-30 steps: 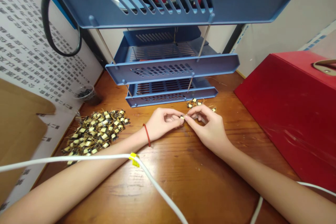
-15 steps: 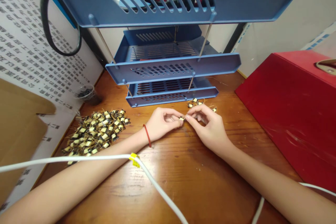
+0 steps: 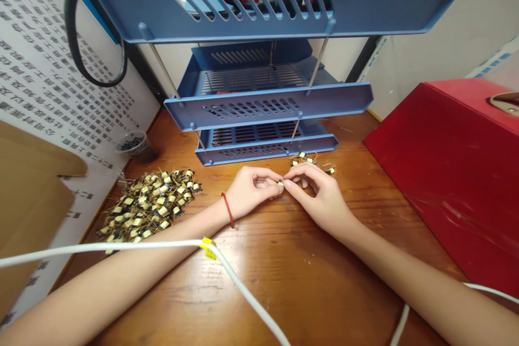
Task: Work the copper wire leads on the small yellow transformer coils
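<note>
The coil component [image 3: 280, 182] is a tiny thing, a dab of yellow tape with something dark on it, and most of it is hidden by my fingertips. It is too small for me to tell which way its long axis runs or where its leads point. It sits just above the wooden table [image 3: 284, 270], right where my two hands meet, slightly left of the middle of the view.

My left hand [image 3: 251, 192] is closed narrow, with thumb and forefinger pinching the component from its left side and the other fingers curled under. My right hand [image 3: 320, 194] closes on it from the right, fingertips touching the same piece, so it lies at the very tips of both grips and not in either palm. A red band [image 3: 226, 209] circles my left wrist.

Just behind my right hand lies a small cluster of the same parts [image 3: 308, 160], with thin copper-coloured wires sticking out. Well to the left is a big pile of them [image 3: 150, 203], and past it a small clear cup [image 3: 135, 146]. The blue stacked trays [image 3: 263, 108] stand behind my hands, the red box [image 3: 446, 173] is on the right, and a white cable [image 3: 243, 294] with a yellow tag [image 3: 207, 246] crosses my left forearm.
</note>
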Motion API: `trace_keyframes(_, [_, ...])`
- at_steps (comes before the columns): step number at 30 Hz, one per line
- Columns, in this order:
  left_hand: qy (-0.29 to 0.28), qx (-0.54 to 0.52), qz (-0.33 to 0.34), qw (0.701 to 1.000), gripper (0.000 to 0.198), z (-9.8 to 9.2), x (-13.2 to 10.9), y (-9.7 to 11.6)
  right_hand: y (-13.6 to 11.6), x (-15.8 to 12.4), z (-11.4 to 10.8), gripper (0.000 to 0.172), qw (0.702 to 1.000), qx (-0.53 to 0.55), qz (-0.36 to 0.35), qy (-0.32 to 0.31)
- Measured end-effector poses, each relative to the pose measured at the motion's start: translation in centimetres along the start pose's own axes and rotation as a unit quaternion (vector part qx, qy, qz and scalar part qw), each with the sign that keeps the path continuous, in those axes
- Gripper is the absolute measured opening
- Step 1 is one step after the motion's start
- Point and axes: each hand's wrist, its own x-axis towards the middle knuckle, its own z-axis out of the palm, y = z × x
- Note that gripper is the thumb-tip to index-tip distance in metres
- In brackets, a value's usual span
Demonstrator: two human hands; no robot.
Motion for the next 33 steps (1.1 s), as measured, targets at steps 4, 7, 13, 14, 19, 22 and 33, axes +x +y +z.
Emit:
trace_keyframes(4, [-0.005,-0.003,-0.003,1.0,0.023,0.0,0.05,-0.16,0.15,0.1,0.07,0.005,1.0,-0.001,0.003,-0.002])
trace_keyframes(7, [-0.008,0.005,-0.005,1.0,0.024,0.01,0.11,-0.19,0.32,0.17,0.11,0.006,1.0,0.004,0.017,0.0])
trace_keyframes(13, [-0.024,0.042,0.011,0.999,0.023,-0.02,0.04,-0.18,0.11,0.19,0.08,0.007,0.999,-0.003,0.041,-0.01])
trace_keyframes(14, [-0.026,0.046,0.014,0.999,0.022,-0.02,0.0,-0.16,0.05,0.18,0.07,0.007,0.999,-0.008,0.042,-0.012])
trace_keyframes(19, [-0.025,0.051,0.019,0.998,0.018,0.01,-0.06,-0.06,-0.13,0.13,0.14,0.007,0.999,-0.025,0.033,-0.013])
trace_keyframes(22, [-0.026,0.041,0.015,0.999,0.017,0.0,0.02,-0.04,-0.15,0.1,0.19,0.007,0.999,-0.033,0.027,-0.01])
trace_keyframes(33, [-0.022,0.022,0.004,0.999,0.015,0.05,0.0,0.23,-0.4,0.14,0.14,0.007,0.999,-0.031,0.029,-0.003])
